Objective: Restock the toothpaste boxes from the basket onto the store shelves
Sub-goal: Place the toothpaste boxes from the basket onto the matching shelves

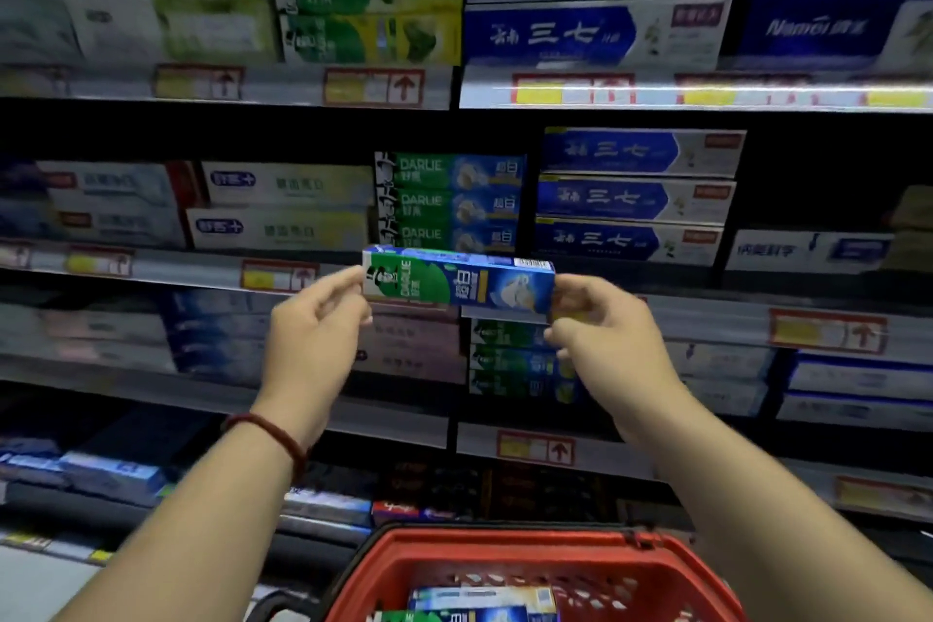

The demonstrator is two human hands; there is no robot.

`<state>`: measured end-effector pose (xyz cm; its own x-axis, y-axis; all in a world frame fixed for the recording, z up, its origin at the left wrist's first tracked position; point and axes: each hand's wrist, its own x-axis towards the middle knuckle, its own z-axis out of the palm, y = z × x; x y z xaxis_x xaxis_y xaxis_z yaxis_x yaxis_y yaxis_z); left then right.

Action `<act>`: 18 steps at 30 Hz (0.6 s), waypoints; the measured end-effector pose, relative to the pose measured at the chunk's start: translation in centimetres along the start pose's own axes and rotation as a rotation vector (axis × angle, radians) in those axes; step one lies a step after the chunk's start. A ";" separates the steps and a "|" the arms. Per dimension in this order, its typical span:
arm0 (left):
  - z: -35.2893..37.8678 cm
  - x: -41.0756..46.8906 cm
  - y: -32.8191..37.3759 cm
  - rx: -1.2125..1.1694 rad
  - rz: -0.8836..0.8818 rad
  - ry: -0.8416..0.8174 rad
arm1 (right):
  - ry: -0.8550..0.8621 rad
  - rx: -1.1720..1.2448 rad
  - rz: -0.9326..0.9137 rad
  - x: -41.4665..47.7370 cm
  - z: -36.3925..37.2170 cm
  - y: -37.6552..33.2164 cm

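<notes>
Store shelves (pixel 348 86) fill the view, red basket (pixel 530 566) below with more boxes inside. Both your arms reach up and forward. Your left hand (pixel 315 318) and right hand (pixel 603 323) each pinch one end of a toothpaste box (pixel 457 283), held level before the matching Darlie stack (pixel 449 200).

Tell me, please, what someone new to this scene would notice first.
The eye lands on the green-and-blue Darlie toothpaste box held level at centre frame, the left hand pinching one end and the right hand the other. Just behind it sits a matching Darlie stack on the middle shelf. At the bottom edge, a red basket holds more boxes.
</notes>
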<state>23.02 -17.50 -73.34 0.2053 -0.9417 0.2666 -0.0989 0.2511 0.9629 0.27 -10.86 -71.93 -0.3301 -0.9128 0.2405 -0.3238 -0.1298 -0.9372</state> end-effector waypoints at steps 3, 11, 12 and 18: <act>0.1 2.8 1.1 0.050 -0.011 -0.038 | -0.024 0.029 0.023 2.3 0.8 -1.8; 2.4 7.1 1.3 0.167 -0.151 -0.234 | -0.057 -0.010 0.123 7.4 2.6 -2.2; 2.7 7.4 1.2 0.201 -0.158 -0.259 | -0.068 -0.013 0.152 7.7 2.7 -2.0; 3.5 9.0 0.6 0.414 -0.144 -0.258 | -0.112 -0.051 0.249 8.9 3.1 -0.9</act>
<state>21.40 -26.54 -70.48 0.0029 -0.9980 0.0629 -0.4760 0.0540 0.8778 0.41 -20.05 -69.74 -0.3064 -0.9515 -0.0279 -0.2903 0.1214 -0.9492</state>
